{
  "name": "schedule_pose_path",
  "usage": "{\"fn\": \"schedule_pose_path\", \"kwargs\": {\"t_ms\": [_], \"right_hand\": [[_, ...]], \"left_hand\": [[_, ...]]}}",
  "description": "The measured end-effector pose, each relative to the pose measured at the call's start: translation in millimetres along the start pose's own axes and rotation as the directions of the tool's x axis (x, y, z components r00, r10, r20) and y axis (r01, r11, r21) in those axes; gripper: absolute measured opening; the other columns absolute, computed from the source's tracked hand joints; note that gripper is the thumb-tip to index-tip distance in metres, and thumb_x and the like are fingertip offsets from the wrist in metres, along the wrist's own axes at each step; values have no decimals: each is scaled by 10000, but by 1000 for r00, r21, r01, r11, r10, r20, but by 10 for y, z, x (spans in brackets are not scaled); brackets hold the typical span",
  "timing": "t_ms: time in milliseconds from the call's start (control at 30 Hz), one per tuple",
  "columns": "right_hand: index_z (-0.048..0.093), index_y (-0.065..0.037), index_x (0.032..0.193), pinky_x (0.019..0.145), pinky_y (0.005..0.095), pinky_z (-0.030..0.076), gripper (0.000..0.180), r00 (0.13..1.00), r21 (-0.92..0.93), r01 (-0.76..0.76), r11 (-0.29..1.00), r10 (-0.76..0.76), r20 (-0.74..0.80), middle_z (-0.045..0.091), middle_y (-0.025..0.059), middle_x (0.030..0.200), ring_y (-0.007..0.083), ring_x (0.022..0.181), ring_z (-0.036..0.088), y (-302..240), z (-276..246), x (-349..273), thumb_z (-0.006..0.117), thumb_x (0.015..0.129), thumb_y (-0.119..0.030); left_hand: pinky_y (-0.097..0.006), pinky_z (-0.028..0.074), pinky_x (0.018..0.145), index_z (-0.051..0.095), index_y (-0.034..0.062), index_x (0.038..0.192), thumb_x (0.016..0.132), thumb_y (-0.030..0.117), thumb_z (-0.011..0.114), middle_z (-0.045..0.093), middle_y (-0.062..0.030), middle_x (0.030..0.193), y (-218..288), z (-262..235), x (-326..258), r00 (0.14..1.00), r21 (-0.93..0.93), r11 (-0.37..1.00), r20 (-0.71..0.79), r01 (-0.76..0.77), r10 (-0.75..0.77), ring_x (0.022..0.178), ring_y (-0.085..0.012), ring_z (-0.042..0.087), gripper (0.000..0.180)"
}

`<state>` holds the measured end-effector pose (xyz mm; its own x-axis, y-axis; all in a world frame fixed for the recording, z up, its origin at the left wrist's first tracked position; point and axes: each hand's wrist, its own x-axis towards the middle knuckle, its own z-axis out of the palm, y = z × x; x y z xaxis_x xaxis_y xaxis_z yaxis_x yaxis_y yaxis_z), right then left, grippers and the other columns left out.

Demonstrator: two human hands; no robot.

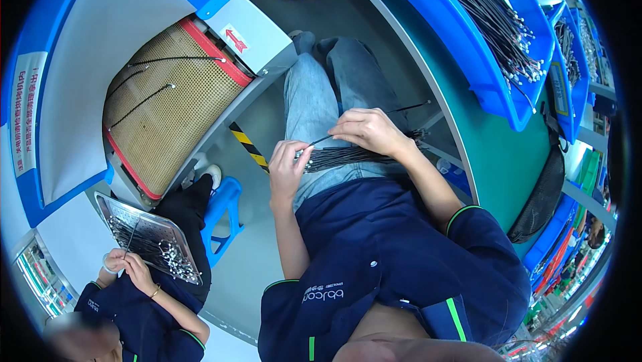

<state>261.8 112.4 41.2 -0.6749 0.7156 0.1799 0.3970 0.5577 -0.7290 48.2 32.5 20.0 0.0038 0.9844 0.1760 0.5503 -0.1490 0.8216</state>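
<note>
A thin black cable (321,140) spans the short gap between my two hands above my lap. My left hand (289,166) pinches it near one end, with the fingers closed. My right hand (368,130) grips it farther along, thumb and fingertips pressed together. Past my right hand, a black length with a small connector (428,102) sticks out, seemingly the same cable. Below both hands, a bundle of black cables (348,157) lies across my thighs, its right part partly hidden by my right hand and forearm.
At left, a mesh conveyor belt (167,104) carries several black cables out of a blue-and-white machine. A green table (495,161) curves along my right, holding blue bins (461,47) of cables. A co-worker's hands (130,269) work over a metal tray (110,209), near a blue stool (224,211).
</note>
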Motion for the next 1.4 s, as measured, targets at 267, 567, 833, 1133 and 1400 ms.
{"fn": "schedule_pose_path", "kwargs": {"t_ms": [267,567,833,1133,1400], "right_hand": [[706,-104,879,646,320,516,113,999,28,-40,999,40,4,637,9,826,190,757,634,-22,19,22,672,789,-162],[698,-73,997,682,338,513,212,992,138,-127,982,124,33,614,67,884,219,756,623,-3,18,23,669,787,-73],[678,-34,914,656,324,516,141,974,61,-226,972,226,6,640,82,839,231,745,638,110,-166,-7,693,778,-64],[646,-21,859,680,365,507,128,984,36,-167,985,169,-49,633,105,789,275,757,629,-1,-78,119,690,766,-97],[650,-29,838,680,362,500,114,986,-29,-165,986,166,5,637,100,782,272,750,621,-120,65,233,681,761,-108]], "left_hand": [[-349,494,724,636,11,858,724,-25,686,650,-87,852,68,-29,53,998,35,997,-20,-65,66,810,-250,612,148],[-356,490,738,628,14,849,717,-18,683,641,-88,855,-46,-107,77,999,73,996,3,-51,51,837,-264,604,146],[-334,486,742,609,6,947,800,11,663,648,-96,917,-150,-136,55,974,-25,974,12,226,-225,839,-234,617,157],[-270,491,831,569,-5,1134,882,87,638,645,-101,1010,-364,240,-145,789,-517,636,138,573,-599,924,-160,621,276],[-265,524,853,577,-22,1116,929,79,572,622,-105,1035,-53,649,-61,777,-985,-24,151,173,-611,925,-148,622,213]]}}
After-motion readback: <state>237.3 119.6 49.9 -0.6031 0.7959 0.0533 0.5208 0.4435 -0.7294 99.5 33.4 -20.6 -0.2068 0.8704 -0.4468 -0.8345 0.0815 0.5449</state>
